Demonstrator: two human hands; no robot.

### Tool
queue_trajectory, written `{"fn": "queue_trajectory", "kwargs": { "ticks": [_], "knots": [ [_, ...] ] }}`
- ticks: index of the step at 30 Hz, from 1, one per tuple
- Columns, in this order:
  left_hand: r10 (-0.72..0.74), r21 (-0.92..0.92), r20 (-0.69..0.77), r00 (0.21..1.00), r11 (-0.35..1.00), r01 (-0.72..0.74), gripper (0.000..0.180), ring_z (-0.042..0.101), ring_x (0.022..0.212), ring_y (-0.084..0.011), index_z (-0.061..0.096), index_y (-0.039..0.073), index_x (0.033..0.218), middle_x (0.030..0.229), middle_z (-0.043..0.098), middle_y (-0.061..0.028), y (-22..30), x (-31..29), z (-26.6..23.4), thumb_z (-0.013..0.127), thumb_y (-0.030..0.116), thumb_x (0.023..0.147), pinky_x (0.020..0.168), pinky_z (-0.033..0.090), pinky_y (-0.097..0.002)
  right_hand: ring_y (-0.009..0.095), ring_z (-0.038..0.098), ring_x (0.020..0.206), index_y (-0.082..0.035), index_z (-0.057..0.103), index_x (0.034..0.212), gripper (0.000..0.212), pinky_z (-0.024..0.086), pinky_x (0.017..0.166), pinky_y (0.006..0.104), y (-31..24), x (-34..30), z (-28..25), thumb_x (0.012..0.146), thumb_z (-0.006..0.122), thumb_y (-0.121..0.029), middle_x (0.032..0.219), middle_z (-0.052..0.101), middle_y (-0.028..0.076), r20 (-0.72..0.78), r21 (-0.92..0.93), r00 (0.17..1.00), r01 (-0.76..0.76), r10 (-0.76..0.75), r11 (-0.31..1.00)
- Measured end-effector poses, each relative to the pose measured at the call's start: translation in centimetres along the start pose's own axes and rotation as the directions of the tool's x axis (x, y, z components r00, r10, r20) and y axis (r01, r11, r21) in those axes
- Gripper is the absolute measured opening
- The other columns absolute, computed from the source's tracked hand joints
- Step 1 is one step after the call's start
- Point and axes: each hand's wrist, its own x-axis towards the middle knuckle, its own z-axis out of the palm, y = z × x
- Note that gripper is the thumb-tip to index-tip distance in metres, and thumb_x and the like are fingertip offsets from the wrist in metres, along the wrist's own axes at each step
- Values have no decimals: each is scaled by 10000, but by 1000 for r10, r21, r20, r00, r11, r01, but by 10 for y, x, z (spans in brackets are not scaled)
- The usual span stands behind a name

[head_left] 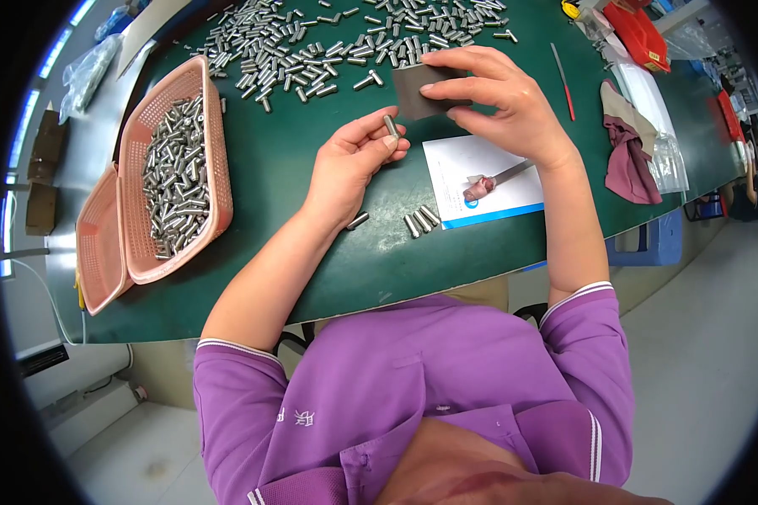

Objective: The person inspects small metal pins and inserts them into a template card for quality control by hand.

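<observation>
My left hand (343, 160) is closed, pinching a short metal pin (392, 126) between thumb and fingers. Just right of it and a little farther away, my right hand (514, 105) grips a dark grey-brown rectangular sheet (411, 94) by its right side; what it is made of I cannot tell. Pin and sheet look apart. Beyond both hands spreads a big loose pile of metal pins (303, 55). Three more pins (421, 221) lie side by side nearer to me, and a single pin (358, 220) rests by my left wrist.
At left, a pink basket (217, 160) full of pins overlaps another pink basket (101, 244). A thin tool with a wrapped handle (480, 188) lies on white paper (446, 160). Farther right are a red-handled file (568, 97), a maroon cloth (627, 164) and a red bin (636, 34).
</observation>
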Motion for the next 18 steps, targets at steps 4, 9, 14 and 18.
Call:
{"fn": "queue_trajectory", "kwargs": {
  "ticks": [4,9,14,18],
  "knots": [
    [-6,110,19,1000,994,4,275,641,901,-166,580,-31,1175,1027,650,-97,-3,0,2,599,26,906,858,526,-287,253,566,1109,-171,707,1005,365,487,928,367,-26,9,27,671,715,-26,1203,624,18,-25,108,999,26,-24,994],
    [5,72,-34,999,997,-2,326,633,912,-163,556,-32,1232,1046,637,-94,-1,-1,-1,583,13,911,859,521,-277,259,559,1123,-161,702,996,358,489,932,368,-10,7,17,676,703,-2,1205,621,18,-13,92,999,39,-38,995],
    [21,29,21,1000,999,-22,374,622,937,-158,524,-30,1287,1077,620,-97,-4,1,-2,573,14,919,863,518,-276,263,558,1128,-156,710,991,349,476,946,371,-5,2,8,679,699,-1,1211,622,26,-13,68,1000,-8,9,998],
    [-25,106,-96,995,994,35,365,624,933,-157,531,-24,1279,1081,624,-96,-2,-2,6,573,11,918,863,517,-280,262,554,1128,-169,703,1022,369,478,943,373,-30,10,30,686,707,-18,1214,615,21,-5,168,999,38,-38,985]
  ]
}}
